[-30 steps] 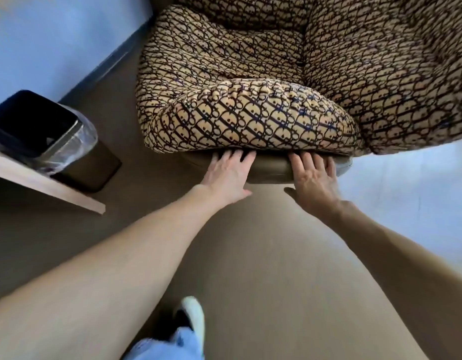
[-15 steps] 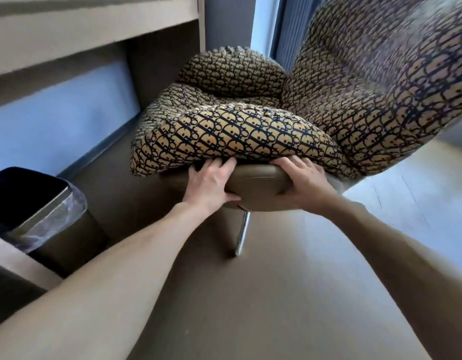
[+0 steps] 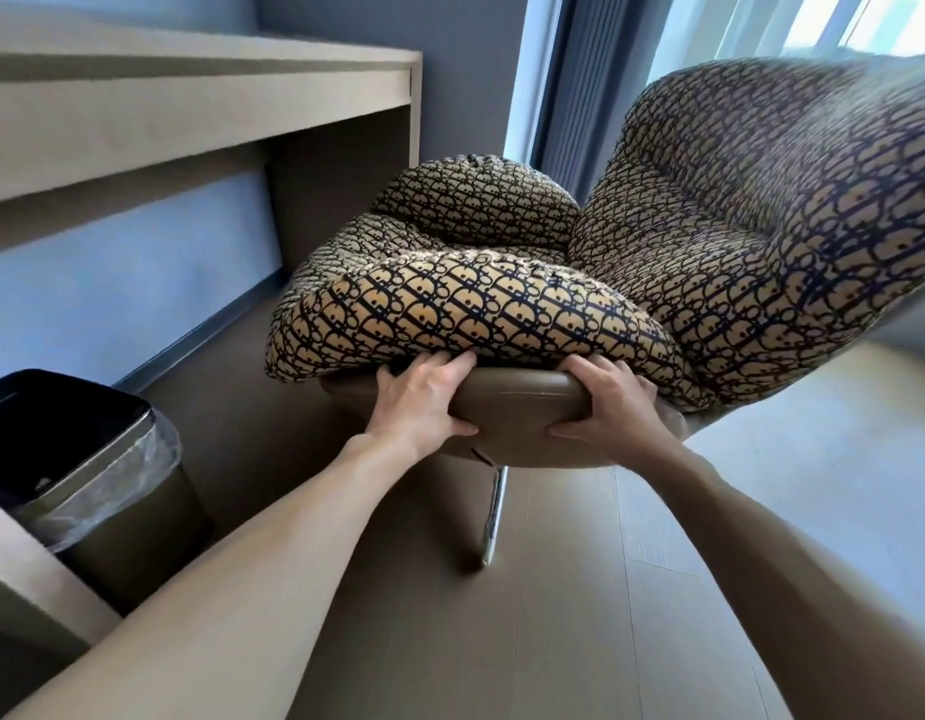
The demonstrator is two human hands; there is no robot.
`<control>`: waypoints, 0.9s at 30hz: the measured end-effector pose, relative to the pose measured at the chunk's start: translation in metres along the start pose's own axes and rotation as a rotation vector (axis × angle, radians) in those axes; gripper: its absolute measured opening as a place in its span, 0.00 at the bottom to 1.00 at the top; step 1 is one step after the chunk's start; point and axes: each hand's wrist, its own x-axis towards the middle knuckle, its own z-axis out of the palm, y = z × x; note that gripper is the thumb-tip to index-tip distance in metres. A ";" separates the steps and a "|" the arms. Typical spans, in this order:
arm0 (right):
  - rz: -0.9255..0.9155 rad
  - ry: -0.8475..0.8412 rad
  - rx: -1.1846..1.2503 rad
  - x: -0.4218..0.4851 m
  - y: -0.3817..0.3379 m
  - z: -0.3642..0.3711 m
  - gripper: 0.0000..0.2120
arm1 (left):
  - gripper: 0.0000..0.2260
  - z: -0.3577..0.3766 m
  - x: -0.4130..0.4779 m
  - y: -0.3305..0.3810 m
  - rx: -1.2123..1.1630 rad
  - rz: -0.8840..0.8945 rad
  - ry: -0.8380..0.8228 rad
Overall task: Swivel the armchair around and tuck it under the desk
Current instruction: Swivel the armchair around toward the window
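Observation:
The armchair (image 3: 709, 241) has a tan-and-navy patterned cover over a smooth brown shell and a chrome leg (image 3: 494, 517). It stands right of the pale wooden desk (image 3: 190, 111), its seat cushion facing the desk opening and its tall back on the right. My left hand (image 3: 424, 407) grips the brown seat rim with fingers over the top edge and thumb beneath. My right hand (image 3: 608, 413) holds the same rim a little to the right, fingers tucked under the cushion.
A black-lined waste bin (image 3: 101, 491) with a clear bag stands on the floor at the left, beside a wooden panel edge (image 3: 29, 579). Grey wall and a window with a dark frame (image 3: 569, 85) lie behind the chair. Wood floor (image 3: 605, 615) stretches in front.
My view has lifted from the floor up to the desk. Both hands have gone from flat against the seat rim to gripping it, and the chair leg now shows.

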 end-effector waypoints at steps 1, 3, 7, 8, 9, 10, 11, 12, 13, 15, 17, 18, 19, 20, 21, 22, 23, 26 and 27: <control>0.001 0.005 0.003 -0.001 -0.004 0.002 0.27 | 0.34 -0.001 -0.002 -0.004 0.000 0.003 0.004; 0.005 0.012 0.019 -0.001 -0.014 0.003 0.27 | 0.33 -0.007 -0.005 -0.013 -0.004 0.010 0.017; 0.016 0.011 0.024 -0.002 -0.036 0.007 0.26 | 0.31 -0.016 -0.011 -0.031 -0.011 0.013 0.015; 0.019 0.013 0.026 -0.003 -0.042 0.009 0.26 | 0.30 -0.018 -0.013 -0.035 -0.011 0.013 0.010; 0.023 0.015 0.032 -0.005 -0.047 0.010 0.26 | 0.30 -0.020 -0.015 -0.039 -0.015 0.012 0.007; 0.026 0.019 0.039 -0.007 -0.053 0.011 0.26 | 0.29 -0.023 -0.017 -0.044 -0.019 0.013 0.010; 0.027 0.023 0.042 -0.008 -0.058 0.011 0.26 | 0.29 -0.025 -0.019 -0.048 -0.021 0.016 0.018; 0.029 0.024 0.039 -0.008 -0.063 0.012 0.26 | 0.29 -0.027 -0.022 -0.051 -0.021 0.017 0.023; 0.032 0.022 0.031 -0.009 -0.068 0.013 0.26 | 0.29 -0.029 -0.025 -0.053 -0.018 0.015 0.026; 0.032 0.032 0.024 -0.012 -0.075 0.015 0.25 | 0.29 -0.031 -0.031 -0.058 -0.015 0.015 0.028; 0.028 0.041 0.030 -0.012 -0.083 0.017 0.25 | 0.29 -0.038 -0.033 -0.063 -0.017 0.013 0.024; 0.028 0.042 0.036 -0.009 -0.087 0.017 0.26 | 0.29 -0.042 -0.032 -0.065 -0.015 0.013 0.018; 0.027 0.044 0.041 -0.005 -0.091 0.017 0.26 | 0.30 -0.047 -0.029 -0.067 -0.009 0.011 0.014; 0.028 0.043 0.044 -0.001 -0.094 0.017 0.26 | 0.31 -0.052 -0.025 -0.071 -0.001 0.009 0.008; 0.031 0.040 0.043 0.004 -0.098 0.018 0.25 | 0.32 -0.055 -0.021 -0.075 0.004 0.006 -0.003; 0.034 0.042 0.042 0.008 -0.103 0.021 0.25 | 0.33 -0.058 -0.017 -0.081 0.001 0.005 -0.012; 0.035 0.049 0.041 0.013 -0.107 0.024 0.25 | 0.33 -0.059 -0.013 -0.087 -0.010 0.002 -0.014; 0.047 0.071 0.051 0.028 -0.121 0.032 0.24 | 0.35 -0.065 0.003 -0.106 -0.025 -0.002 -0.015; 0.049 0.074 0.051 0.035 -0.124 0.034 0.24 | 0.36 -0.066 0.009 -0.111 -0.025 0.003 -0.015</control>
